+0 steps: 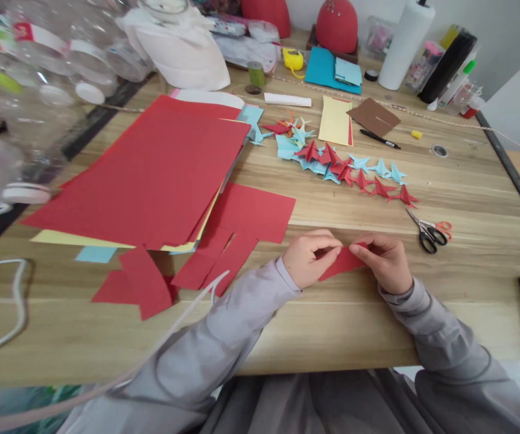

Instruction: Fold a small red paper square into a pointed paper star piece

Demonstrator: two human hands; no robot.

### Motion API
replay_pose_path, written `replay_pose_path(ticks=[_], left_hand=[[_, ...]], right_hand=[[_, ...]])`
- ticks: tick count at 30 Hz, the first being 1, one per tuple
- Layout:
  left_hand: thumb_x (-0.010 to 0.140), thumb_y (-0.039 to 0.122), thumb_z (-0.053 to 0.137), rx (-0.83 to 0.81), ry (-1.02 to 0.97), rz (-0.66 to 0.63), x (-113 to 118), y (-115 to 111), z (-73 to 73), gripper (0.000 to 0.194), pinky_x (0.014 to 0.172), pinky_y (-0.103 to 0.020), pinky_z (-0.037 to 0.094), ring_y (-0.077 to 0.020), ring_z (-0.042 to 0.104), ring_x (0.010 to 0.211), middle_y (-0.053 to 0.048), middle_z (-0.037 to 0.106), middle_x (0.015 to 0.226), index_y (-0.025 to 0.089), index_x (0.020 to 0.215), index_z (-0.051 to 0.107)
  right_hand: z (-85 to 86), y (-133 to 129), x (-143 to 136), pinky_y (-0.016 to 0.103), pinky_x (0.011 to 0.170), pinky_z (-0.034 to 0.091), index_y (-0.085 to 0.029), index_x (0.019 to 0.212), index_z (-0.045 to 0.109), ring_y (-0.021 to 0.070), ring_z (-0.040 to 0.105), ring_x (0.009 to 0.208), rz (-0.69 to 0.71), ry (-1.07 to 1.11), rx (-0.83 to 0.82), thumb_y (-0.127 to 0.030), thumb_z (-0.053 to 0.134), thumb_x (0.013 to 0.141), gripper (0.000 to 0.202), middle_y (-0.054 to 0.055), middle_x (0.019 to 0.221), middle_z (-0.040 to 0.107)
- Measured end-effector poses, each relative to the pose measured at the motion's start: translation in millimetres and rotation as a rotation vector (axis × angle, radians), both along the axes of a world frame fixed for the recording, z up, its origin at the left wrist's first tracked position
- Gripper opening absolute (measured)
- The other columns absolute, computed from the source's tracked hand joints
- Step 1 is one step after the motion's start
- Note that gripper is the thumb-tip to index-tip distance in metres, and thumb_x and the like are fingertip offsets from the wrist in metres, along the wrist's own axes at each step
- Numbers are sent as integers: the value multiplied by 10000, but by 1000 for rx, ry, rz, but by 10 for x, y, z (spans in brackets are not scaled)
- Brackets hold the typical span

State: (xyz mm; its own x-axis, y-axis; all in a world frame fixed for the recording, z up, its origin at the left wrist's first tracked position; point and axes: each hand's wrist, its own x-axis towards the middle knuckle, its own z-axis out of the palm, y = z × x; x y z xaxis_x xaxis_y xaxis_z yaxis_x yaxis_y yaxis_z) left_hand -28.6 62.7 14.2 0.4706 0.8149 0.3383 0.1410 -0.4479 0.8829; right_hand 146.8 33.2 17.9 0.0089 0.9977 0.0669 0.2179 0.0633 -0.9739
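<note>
While one red paper piece (343,264) is held over the bench (332,337) | its upper part is pinched by left hand (310,258) and right hand (385,261) | black-handled scissors (423,227) are laid near right hand | folded red figures (380,188) are lined beyond.

The red slip (344,264) is matt paper — the tabletop (332,337) smooth, grained wood — the scissors (424,228) metal-bladed, plastic-handled.

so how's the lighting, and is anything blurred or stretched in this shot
Head view: soft light, a pale sheen on the wooden tabletop; head view: wide-angle stretching toward the edges, as in the plastic bottles at upper left; head view: the pale bottom-left cable blurred, the red paper between left hand and right hand clearer.
</note>
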Motion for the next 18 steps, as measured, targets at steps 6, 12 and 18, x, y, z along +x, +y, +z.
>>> replay_pose_path(ticks=[6,12,18], left_hand=[[829,184,509,32,46,-15,26,-37,-27,185,574,-227,433,-109,553,604,-32,609,680,147,730,662],[827,167,500,19,41,9,-16,3,18,200,564,-233,415,-110,533,591,-33,593,655,133,713,661],[803,178,530,8,9,105,-96,84,51,188,574,-243,420,-118,542,590,-29,599,630,144,658,644]], right_hand=[[-17,-5,-7,262,596,459,-174,645,687,131,572,607,43,1,-34,-301,736,684,142,20,650,670],[-40,42,85,230,512,391,-178,606,683,98,495,531,-102,93,-63,-312,764,651,163,-9,566,617],[-109,129,217,232,548,387,-194,594,685,98,510,570,-225,226,5,-286,792,627,145,-20,591,620]])
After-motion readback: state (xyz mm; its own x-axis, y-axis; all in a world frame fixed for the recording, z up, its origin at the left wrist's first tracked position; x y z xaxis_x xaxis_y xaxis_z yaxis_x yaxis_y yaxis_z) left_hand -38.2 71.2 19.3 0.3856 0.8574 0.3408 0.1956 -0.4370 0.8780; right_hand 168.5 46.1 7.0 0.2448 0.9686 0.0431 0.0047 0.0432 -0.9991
